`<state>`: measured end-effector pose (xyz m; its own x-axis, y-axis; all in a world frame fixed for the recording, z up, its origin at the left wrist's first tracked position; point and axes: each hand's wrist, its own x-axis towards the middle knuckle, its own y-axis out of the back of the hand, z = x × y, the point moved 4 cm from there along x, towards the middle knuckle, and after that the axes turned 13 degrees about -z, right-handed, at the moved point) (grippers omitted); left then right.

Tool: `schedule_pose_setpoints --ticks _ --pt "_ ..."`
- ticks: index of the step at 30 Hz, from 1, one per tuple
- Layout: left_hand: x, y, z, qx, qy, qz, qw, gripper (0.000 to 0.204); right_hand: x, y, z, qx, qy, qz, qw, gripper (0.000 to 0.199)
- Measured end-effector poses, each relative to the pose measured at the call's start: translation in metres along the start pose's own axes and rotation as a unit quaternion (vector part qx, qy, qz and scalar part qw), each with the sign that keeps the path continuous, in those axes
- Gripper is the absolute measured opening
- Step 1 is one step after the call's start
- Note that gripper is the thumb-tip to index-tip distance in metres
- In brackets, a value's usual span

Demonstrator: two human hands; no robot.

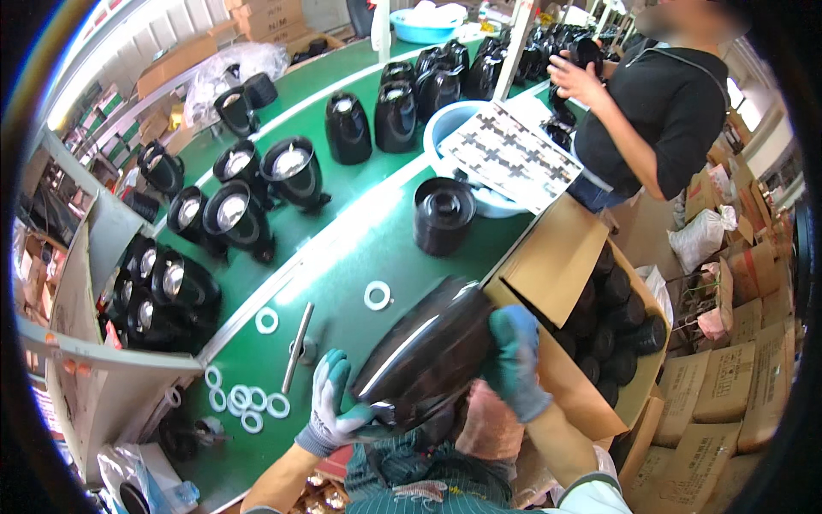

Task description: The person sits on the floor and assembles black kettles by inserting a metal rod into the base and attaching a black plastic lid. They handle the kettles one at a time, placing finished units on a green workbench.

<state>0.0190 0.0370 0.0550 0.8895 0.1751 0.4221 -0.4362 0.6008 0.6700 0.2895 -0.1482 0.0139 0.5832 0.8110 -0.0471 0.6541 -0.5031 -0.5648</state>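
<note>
Holding a glossy, tapered black shell (424,351) between knit-gloved fingers (507,341)

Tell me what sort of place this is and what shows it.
Most likely a factory assembly area: a long green work surface bears many glossy black tapered vessels, an open brown cardboard box holds black cylindrical parts, and brown cardboard cartons stand stacked at the right.

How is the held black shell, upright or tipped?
Tipped: the black shell slants on its side between the left hand and the right hand.
</note>
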Motion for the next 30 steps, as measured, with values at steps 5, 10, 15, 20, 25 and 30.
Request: schedule_pose_setpoints --ticks 5,10,15,20,25,30 --pt "0.044 0.036 -0.038 0.099 -0.015 0.091 0.991 0.070 0.090 -0.059 0.061 0.106 -0.181 -0.030 0.977 0.063" --pt "0.138 0.074 -0.075 0.069 0.103 -0.005 0.992 0.064 0.131 -0.050 0.089 0.185 -0.279 -0.070 0.940 0.066" --pt "0.212 0.072 -0.135 0.197 0.125 0.037 0.972 0.063 0.117 -0.037 0.106 0.219 -0.336 -0.170 0.900 0.067" --pt "0.298 0.045 -0.232 0.212 0.233 0.035 0.948 0.064 0.110 -0.043 0.096 0.278 -0.303 -0.270 0.871 0.067" --pt "0.355 0.044 -0.270 0.206 0.308 0.045 0.928 0.063 0.113 -0.040 0.106 0.227 -0.295 -0.236 0.898 0.071" --pt "0.393 0.023 -0.290 0.253 0.298 0.061 0.918 0.061 0.115 -0.034 0.107 0.166 -0.279 -0.230 0.917 0.063"
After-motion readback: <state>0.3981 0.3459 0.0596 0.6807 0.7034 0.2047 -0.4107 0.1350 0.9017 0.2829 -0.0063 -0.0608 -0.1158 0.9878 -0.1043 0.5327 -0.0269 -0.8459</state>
